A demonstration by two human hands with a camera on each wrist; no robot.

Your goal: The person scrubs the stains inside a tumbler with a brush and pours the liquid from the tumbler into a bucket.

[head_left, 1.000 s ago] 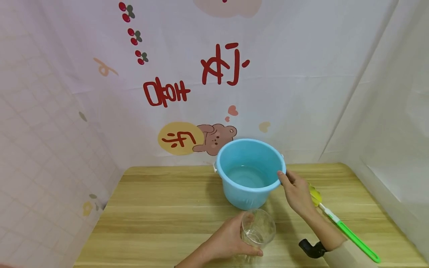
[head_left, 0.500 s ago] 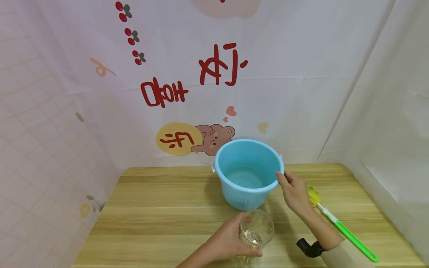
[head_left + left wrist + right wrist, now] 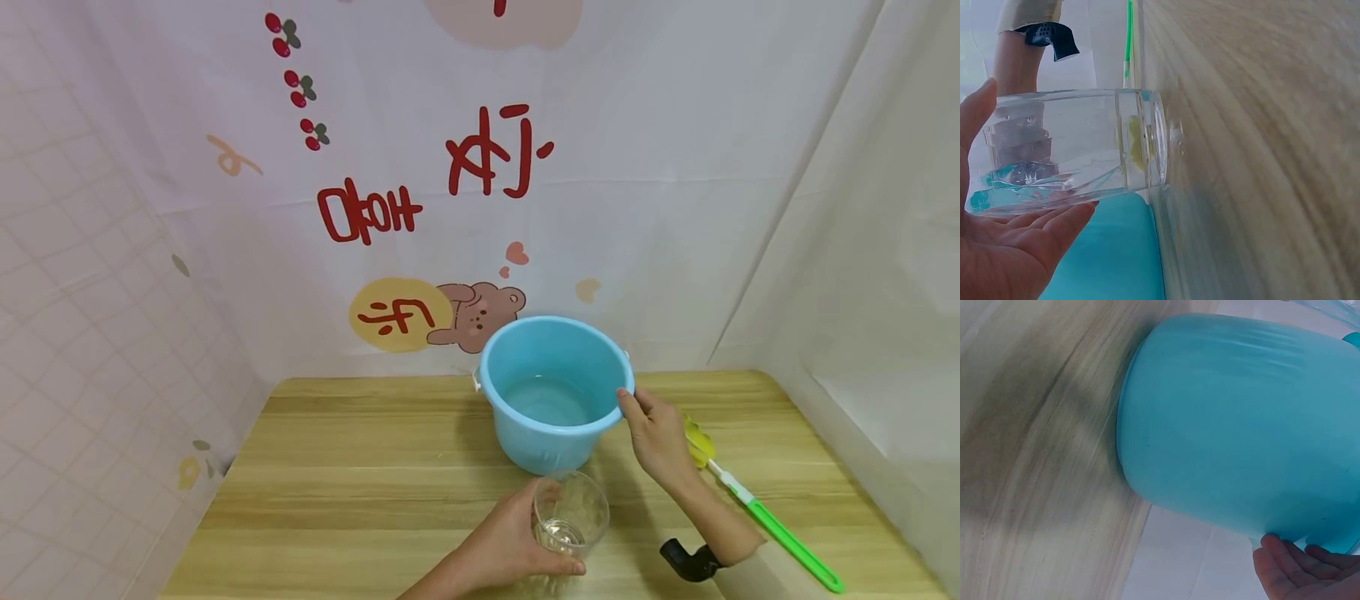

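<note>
A clear glass (image 3: 573, 517) stands upright at the table's front, its base at or very near the wood. My left hand (image 3: 510, 537) holds it from the left side, thumb in front and fingers behind; the left wrist view shows drops on the glass (image 3: 1079, 147). Just behind it sits a light blue bucket (image 3: 543, 450) with some water (image 3: 551, 402) in the bottom. At the bucket's right rim, my right hand (image 3: 660, 437) grips the edge, thumb on top. From below, the right wrist view shows the fingers (image 3: 1285, 562) curled under the rim.
A brush with a green handle (image 3: 795, 546) and a yellow head (image 3: 699, 442) lies on the wooden table (image 3: 337, 483), right of the right forearm. Behind the table hangs a white printed cloth (image 3: 637, 125). A black curved piece (image 3: 688, 560) is attached near the right wrist.
The head view has shifted slightly. Both hands keep the same hold on the glass and the bucket rim.
</note>
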